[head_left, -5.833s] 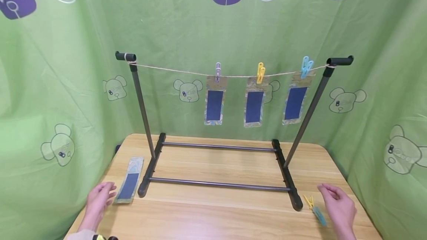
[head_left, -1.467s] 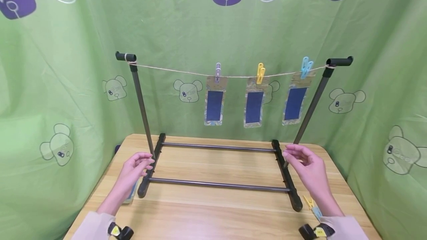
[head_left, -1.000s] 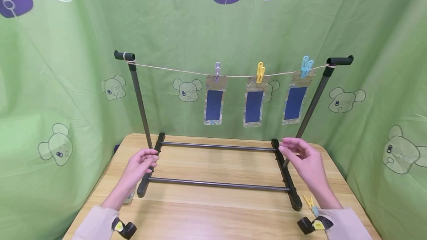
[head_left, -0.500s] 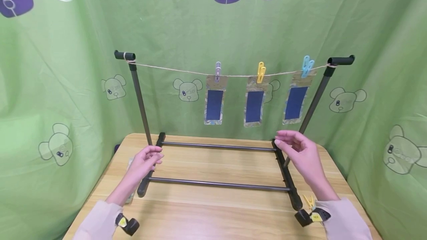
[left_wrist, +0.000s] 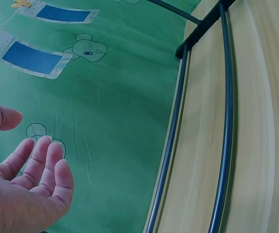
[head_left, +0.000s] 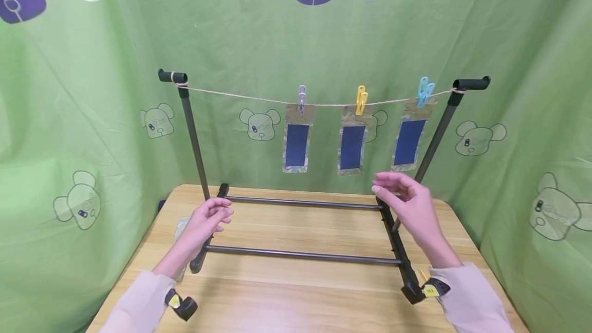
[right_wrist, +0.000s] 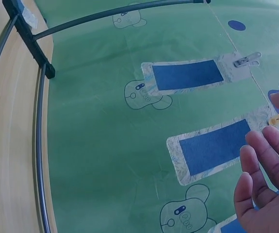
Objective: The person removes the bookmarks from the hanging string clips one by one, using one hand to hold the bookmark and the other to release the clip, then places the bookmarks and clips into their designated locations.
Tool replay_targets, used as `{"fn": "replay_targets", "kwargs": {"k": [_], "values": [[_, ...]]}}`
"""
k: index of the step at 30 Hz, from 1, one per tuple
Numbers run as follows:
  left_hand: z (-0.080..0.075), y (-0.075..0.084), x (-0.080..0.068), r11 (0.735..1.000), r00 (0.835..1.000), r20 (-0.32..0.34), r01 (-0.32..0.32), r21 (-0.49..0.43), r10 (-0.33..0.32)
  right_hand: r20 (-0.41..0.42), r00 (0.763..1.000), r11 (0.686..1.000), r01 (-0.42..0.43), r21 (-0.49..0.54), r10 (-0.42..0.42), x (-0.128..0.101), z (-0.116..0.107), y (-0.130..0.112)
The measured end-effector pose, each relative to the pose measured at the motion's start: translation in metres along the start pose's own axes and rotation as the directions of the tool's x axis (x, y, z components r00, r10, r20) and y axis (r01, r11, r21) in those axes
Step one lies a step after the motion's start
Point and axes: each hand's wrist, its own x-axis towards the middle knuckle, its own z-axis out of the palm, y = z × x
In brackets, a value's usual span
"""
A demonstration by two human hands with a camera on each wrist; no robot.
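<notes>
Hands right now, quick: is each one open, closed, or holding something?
Left hand: open, holding nothing.
Right hand: open, holding nothing.

On the table — a rack, its string strung post to post. Hanging from the string, toward the right: three cards, each under a peg. Left hand above the rack's left foot, right hand above its right — both in mid-air.
</notes>
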Motion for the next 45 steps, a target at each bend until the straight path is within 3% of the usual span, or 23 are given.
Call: {"fn": "replay_targets", "kwargs": {"k": [17,32,45], "values": [[0.010,0.001,0.012,1.000,1.000,0.024,-0.011,-0.007,0.011,0.021,0.999,0.997,0.047,0.065,-0.049,0.016,0.017,-0.021],[0.023,0.004,0.021,0.998,0.996,0.070,-0.062,0.022,0.060,0.057,0.995,0.992,0.082,0.091,-0.087,0.031,0.026,-0.036],[0.029,0.007,0.026,0.997,0.996,0.044,-0.073,0.032,0.072,0.059,0.994,0.991,0.090,0.098,-0.096,0.043,0.031,-0.042]]}}
